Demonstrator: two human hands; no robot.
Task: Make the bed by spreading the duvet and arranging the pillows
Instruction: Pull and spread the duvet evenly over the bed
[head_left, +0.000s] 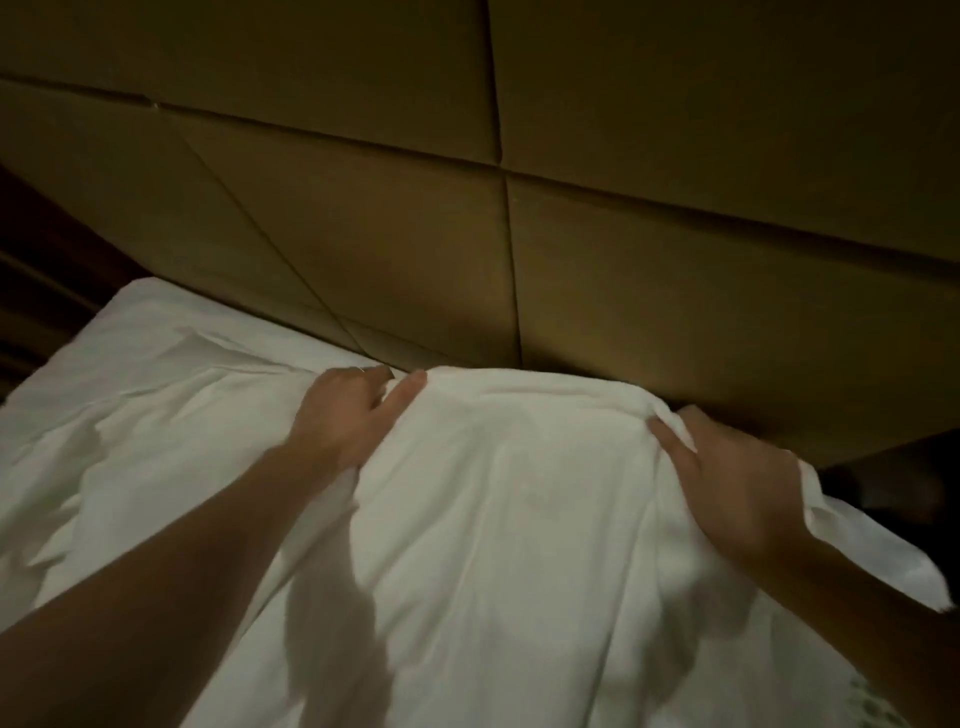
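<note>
A big soft white pillow (509, 493) in a wrinkled cloth cover fills the middle and bottom of the frame. Its long way runs from the bottom of the frame up to its far end, and that far end points at the padded brown headboard (649, 260), which covers the whole top of the frame. The far end of the pillow lies close against the bottom of the headboard. The left hand (348, 415) sits at the far left corner of the pillow, a bit left of the middle of the frame. Its fingers are bent and dip into the cloth at the edge, with the thumb lying on top of the pillow, so it grips that corner. A thin ring shows on one finger. The right hand (727, 478) is at the far right corner of the pillow, on the right side of the frame. Its fingers curl round a bunch of cloth there and hold it tight. A loose flap of the cover sticks out past this hand to the right. Both bare arms reach up from the bottom corners of the frame. A second white pillow (156, 374) lies flat on the left side of the frame, just beside the first one and also near the headboard. Dark shadows from the arms fall on the white cloth near the bottom.
</note>
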